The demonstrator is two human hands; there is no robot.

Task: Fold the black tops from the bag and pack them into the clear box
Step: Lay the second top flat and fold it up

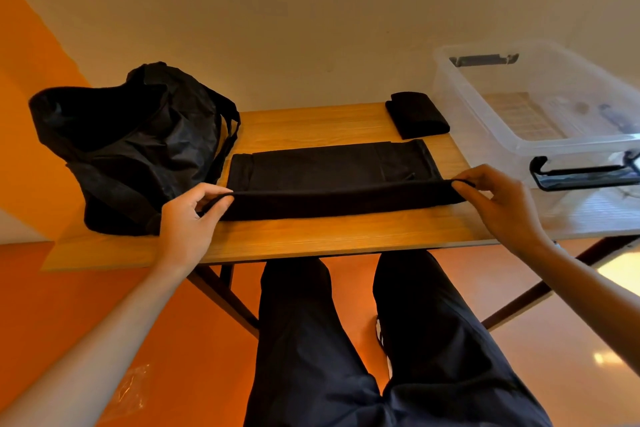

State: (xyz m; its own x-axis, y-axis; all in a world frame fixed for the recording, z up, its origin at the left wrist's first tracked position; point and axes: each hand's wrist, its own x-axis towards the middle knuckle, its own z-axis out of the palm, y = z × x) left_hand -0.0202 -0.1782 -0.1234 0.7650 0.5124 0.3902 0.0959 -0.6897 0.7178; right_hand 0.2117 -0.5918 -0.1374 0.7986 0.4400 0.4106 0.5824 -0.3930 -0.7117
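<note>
A flat black fabric top (332, 180) lies spread lengthwise across the middle of the light wooden tabletop (311, 236). Its near edge is turned up into a long fold that runs from one hand to the other.

The left hand (188, 218) holds the left end of this fold. The thumb and forefinger pinch the fabric edge; the remaining fingers are curled beneath. The right hand (498, 201) holds the right end of the fold in the same manner, with thumb and forefinger pinching the cloth and the other fingers bent.

A crumpled black fabric bag with shoulder straps (135, 146) stands on the left part of the tabletop, just beside the left end of the top. Its mouth is open.

A second black top, folded into a small rectangle (417, 114), lies at the far edge of the tabletop, between the spread top and the box.

The clear plastic storage box with black clip handles (540, 104) rests on the right end of the tabletop. No black fabric is visible inside it.

The person's legs in dark trousers (363, 340) are below the table edge.
</note>
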